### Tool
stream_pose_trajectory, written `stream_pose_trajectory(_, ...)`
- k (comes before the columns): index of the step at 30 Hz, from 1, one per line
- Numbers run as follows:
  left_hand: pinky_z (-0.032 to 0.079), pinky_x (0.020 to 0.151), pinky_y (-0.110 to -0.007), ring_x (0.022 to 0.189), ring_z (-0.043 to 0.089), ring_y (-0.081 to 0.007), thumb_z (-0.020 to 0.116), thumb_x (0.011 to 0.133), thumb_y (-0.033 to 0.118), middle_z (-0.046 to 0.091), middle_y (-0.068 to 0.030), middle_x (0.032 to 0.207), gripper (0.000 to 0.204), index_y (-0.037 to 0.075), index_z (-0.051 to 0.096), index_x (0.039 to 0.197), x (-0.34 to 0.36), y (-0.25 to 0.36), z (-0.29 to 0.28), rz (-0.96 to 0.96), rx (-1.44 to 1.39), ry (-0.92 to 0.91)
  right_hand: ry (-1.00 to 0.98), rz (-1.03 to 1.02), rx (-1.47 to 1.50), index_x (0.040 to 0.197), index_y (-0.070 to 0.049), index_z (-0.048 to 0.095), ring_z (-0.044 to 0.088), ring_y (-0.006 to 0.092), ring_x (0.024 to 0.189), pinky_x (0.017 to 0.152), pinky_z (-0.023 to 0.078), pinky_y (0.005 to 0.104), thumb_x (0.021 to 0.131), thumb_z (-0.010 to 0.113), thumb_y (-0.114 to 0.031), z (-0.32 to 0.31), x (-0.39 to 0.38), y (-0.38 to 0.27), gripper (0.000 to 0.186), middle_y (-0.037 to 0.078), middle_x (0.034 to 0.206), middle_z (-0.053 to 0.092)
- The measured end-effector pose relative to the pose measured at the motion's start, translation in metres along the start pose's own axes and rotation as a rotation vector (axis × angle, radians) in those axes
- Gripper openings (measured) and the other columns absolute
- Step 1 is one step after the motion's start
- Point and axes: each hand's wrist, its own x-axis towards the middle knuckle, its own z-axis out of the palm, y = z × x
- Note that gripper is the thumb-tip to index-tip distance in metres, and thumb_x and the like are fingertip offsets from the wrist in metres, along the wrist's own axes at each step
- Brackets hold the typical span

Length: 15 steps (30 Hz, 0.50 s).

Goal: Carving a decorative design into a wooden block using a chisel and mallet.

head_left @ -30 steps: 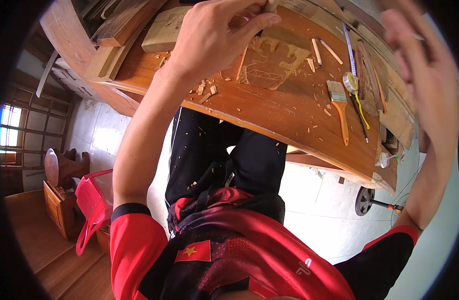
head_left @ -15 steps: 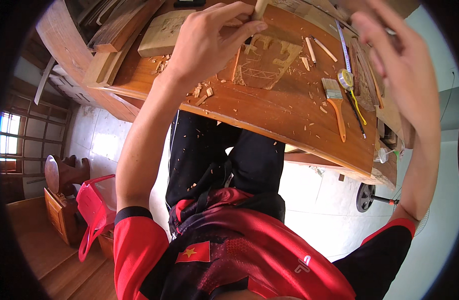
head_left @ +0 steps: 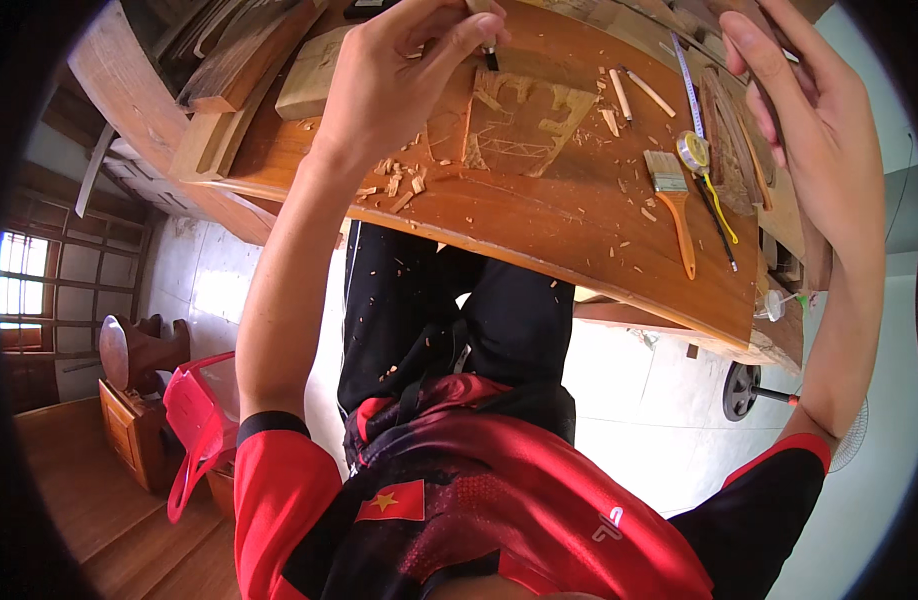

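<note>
My left hand (head_left: pixel 404 70), at the upper middle, is closed round the pale wooden handle of a chisel (head_left: pixel 491 58). Its dark blade points down at the top left edge of a carved wooden board (head_left: pixel 524 125). The board lies on the tabletop and shows cut-away hollows and scored pattern lines. Over the table's right side, my right hand (head_left: pixel 794 95) is raised with its fingers curled round something dark, mostly hidden by the hand and the picture's upper edge. Wood chips (head_left: pixel 404 182) lie near my left wrist.
On the wooden table (head_left: pixel 569 225) lie a flat brush (head_left: pixel 674 210), a tape measure (head_left: pixel 693 150), two pale-handled tools (head_left: pixel 634 95) and a pencil (head_left: pixel 719 225). Timber pieces (head_left: pixel 241 75) sit at the left. A pink plastic chair (head_left: pixel 194 415) stands on the floor at left.
My left hand has shifted slightly left and up with the chisel, so more of the board's upper left shows. The right hand, blurred before, is sharper and tilted differently.
</note>
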Motion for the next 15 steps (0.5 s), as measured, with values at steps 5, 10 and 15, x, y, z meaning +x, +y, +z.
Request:
stream_pose_trajectory(5,0.055,0.077,-0.028,0.085,0.069,-0.0125,0.069,0.101,0.013,0.075,-0.0078,0.093,0.014,0.001,0.070,0.107,-0.002,0.011,-0.004,-0.122,0.081,-0.027,-0.022,-0.027,-0.014,0.151,-0.001,0.050,0.046,0.0051,0.051,0.048,0.040,0.0245,0.107,0.054,-0.013,0.002,-0.008,-0.003,0.045,0.000,0.070,0.058)
stream_pose_trajectory(10,0.054,0.070,-0.029,0.077,0.068,-0.0133,0.072,0.098,0.011,0.074,-0.0082,0.089,0.013,0.000,0.070,0.105,0.000,0.027,-0.006,-0.037,0.218,-0.050,-0.035,-0.052,-0.038,0.151,-0.001,0.050,0.045,0.0049,0.051,0.048,0.039,0.0241,0.107,0.054,-0.013,-0.038,-0.020,0.040,0.045,-0.001,0.070,0.057)
stream_pose_trajectory(15,0.051,0.062,-0.030,0.066,0.064,-0.0144,0.075,0.094,0.012,0.072,-0.0098,0.080,0.016,-0.001,0.071,0.104,0.005,0.036,-0.001,-0.026,0.278,-0.059,-0.042,-0.061,-0.058,0.151,-0.001,0.050,0.045,0.0046,0.051,0.048,0.039,0.0237,0.107,0.054,-0.013,-0.032,-0.013,0.036,0.045,-0.001,0.070,0.057)
